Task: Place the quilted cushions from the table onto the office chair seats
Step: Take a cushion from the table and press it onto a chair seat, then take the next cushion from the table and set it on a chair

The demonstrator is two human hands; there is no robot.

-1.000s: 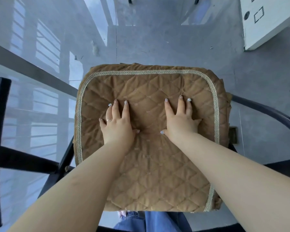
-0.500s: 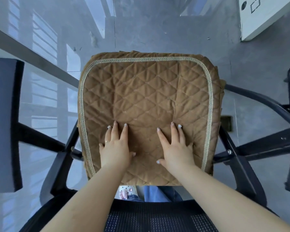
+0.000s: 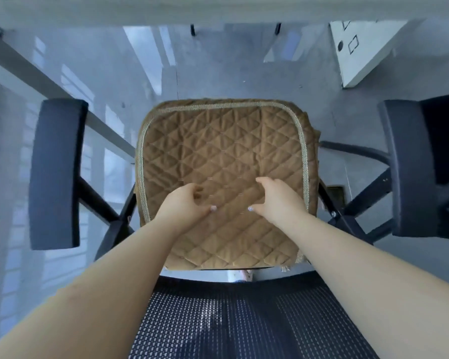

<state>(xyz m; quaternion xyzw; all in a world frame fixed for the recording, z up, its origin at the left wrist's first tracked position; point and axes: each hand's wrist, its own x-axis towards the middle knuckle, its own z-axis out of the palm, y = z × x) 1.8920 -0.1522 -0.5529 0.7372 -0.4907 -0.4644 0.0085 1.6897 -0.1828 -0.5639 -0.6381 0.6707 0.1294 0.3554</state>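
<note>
Floor: glossy grey floor with pale window reflections, seen from above; a white cabinet stands at upper right.
Desk edge: a pale band runs across the top of the view.
Office chair: black frame; the mesh backrest fills the bottom centre, nearest the camera.
Armrests: left armrest and right armrest, dark padded bars on either side of the seat, each well apart from the cushion.
Quilted cushion: brown quilted cushion with diamond stitching and a pale braided trim, lying flat on the seat between the armrests; its near edge ends just short of the backrest.
Left hand: left hand over the near-left part of the cushion, fingers curled under and thumb pointing inward; whether it pinches the fabric or only rests on it cannot be told.
Right hand: right hand over the near-right part, fingers likewise curled, thumb pointing toward the other hand; grip equally unclear.
Spacing: the two hands lie near each other, thumbs apart, with bare quilting between them.
Forearms: both reach in over the backrest from the bottom corners.
</note>
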